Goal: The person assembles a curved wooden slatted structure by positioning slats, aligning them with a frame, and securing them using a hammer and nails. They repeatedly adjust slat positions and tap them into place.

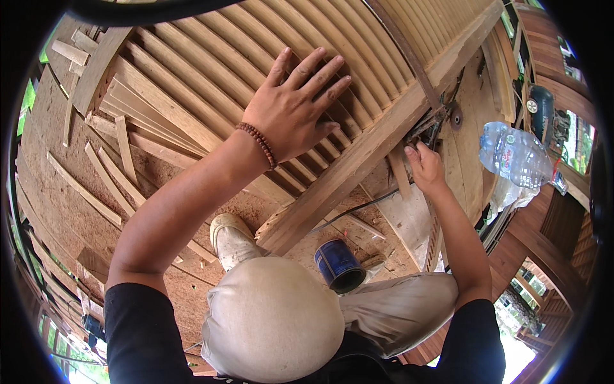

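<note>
A slatted wooden panel, like a louvred shutter, lies in front of me with a thick frame rail along its right side. My left hand rests flat on the slats, palm down and fingers spread, with a bead bracelet round its wrist. Across the panel runs a rusty metal bar clamp, its end dropping over the rail's outer edge. Beside that end my right hand is closed on the clamp's dark metal end, thumb on top; its other fingers are mostly hidden.
Several loose wood strips lie on the dusty surface at left. A dark blue can stands between my legs. To the right are a large clear plastic bottle and a dark green rounded machine or tank.
</note>
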Available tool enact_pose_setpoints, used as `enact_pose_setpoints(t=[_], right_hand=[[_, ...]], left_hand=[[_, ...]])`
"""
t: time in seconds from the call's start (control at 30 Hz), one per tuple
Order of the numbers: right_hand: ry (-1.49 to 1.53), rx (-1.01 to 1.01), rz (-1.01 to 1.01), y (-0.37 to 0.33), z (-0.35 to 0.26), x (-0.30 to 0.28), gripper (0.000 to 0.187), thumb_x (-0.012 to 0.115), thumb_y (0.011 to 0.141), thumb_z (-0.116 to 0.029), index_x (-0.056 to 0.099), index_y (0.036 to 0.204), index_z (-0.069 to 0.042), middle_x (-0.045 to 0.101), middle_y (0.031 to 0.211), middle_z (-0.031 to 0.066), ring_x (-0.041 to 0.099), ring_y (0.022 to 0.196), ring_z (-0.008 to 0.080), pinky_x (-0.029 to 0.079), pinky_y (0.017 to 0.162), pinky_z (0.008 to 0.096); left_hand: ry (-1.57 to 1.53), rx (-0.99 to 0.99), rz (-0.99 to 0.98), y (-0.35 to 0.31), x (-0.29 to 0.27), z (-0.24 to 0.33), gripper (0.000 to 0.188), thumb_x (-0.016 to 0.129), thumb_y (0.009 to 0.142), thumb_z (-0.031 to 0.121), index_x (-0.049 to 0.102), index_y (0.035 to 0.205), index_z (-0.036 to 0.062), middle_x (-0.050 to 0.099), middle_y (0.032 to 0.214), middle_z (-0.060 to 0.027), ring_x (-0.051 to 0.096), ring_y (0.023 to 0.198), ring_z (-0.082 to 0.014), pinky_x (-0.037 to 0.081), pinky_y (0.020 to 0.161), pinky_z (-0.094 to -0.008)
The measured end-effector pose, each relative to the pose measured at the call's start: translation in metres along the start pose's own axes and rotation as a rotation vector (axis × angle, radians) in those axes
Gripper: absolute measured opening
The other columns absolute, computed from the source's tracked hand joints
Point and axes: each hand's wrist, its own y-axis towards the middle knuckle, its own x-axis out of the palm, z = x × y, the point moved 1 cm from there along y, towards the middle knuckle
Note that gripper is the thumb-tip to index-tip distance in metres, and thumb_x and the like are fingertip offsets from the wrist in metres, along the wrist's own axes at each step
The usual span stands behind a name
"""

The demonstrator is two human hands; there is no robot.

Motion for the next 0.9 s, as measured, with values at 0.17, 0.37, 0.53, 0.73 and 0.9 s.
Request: enact_pose_setpoints(t=[0.17,0.37,0.53,0.73,0.9], right_hand=[[0.011,0.005,-0.002,0.0,-0.001,0.0,0.05,0.057,0.101,-0.042,0.046,0.078,0.002,0.051,0.064,0.024,0.051,0.06,0.0432,0.043,0.057,0.0445],[0.013,0.005,0.009,0.0,-0.001,0.0,0.049,0.058,0.101,-0.039,0.046,0.078,0.002,0.049,0.064,0.0241,0.05,0.06,0.0433,0.042,0.057,0.0444],[0.018,-0.015,0.011,0.001,0.003,0.003,0.047,0.058,0.101,-0.037,0.046,0.078,0.001,0.049,0.064,0.0247,0.05,0.06,0.0447,0.041,0.057,0.0451],[0.013,-0.008,0.007,0.0,0.002,0.002,0.048,0.058,0.101,-0.039,0.046,0.078,0.001,0.049,0.065,0.0253,0.05,0.06,0.0446,0.042,0.056,0.0452],[0.011,-0.01,0.015,0.0,0.0,0.001,0.048,0.058,0.101,-0.039,0.046,0.078,0.001,0.049,0.064,0.025,0.051,0.06,0.0442,0.042,0.056,0.0453]], left_hand=[[-0.003,-0.007,0.004,0.001,0.0,0.002,0.071,0.044,0.099,0.058,0.024,0.159,0.0262,0.016,0.167,0.0025,0.011,0.155,-0.0203,0.004,0.127,-0.051],[-0.056,0.159,-0.051,-0.003,0.002,0.021,0.064,0.041,0.101,0.058,0.037,0.155,0.0235,0.019,0.166,0.0047,0.012,0.155,-0.0194,0.003,0.126,-0.0538],[-0.051,0.162,-0.047,-0.005,0.003,0.026,0.06,0.039,0.101,0.056,0.045,0.15,0.0215,0.026,0.164,0.0058,0.014,0.154,-0.0183,0.004,0.126,-0.0549],[-0.065,0.147,-0.059,-0.004,0.002,0.029,0.06,0.039,0.101,0.056,0.046,0.15,0.0196,0.027,0.164,0.0066,0.015,0.154,-0.0177,0.004,0.126,-0.0542],[-0.044,0.143,-0.082,-0.003,0.0,0.031,0.061,0.039,0.101,0.056,0.047,0.149,0.0194,0.028,0.163,0.0063,0.015,0.154,-0.0175,0.003,0.126,-0.0545]])
